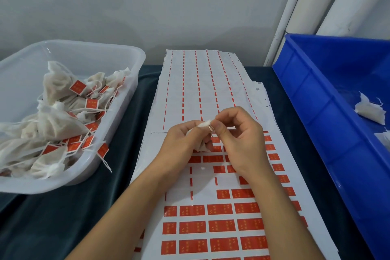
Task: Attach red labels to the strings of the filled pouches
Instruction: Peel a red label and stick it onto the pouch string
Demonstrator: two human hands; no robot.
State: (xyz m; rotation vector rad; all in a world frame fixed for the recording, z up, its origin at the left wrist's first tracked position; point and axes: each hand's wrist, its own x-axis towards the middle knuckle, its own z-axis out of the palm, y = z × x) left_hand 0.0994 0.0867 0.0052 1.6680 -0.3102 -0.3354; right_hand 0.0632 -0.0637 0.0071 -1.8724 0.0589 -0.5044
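While both bare forearms reach in from six o'clock and meet over the middle of the table, the left hand (185, 139) curls its fingers around a small white gauzy fabric pouch (202, 145), whose gathered top pokes out above the knuckles toward twelve o'clock. The right hand (238, 139) bends at the wrist, palm turned toward the left hand, and its thumb and forefinger pinch together at the pouch's puckered neck; whether a string or a label sits between those fingertips is too small to tell.

Beneath the hands lies a long white glossy sheet of red rectangular sticker labels (221, 226), full rows toward six o'clock and gaps with thin red slivers just under the wrists. A second, stripped white backing sheet (202, 84) with only dashed red lines stretches away toward twelve o'clock, overlapping the first.

At nine o'clock stands a translucent rounded plastic tub (118, 53) heaped with soft, crumpled, filled white pouches (54, 124), each trailing thin white string with a flat red label folded on it; one label hangs over the tub's rim. At three o'clock sits a rigid blue plastic crate (312, 99) with ribbed walls, holding a couple of limp white pouches (369, 112) without labels. Everything rests on a dark teal, velvety cloth-covered table (69, 217).
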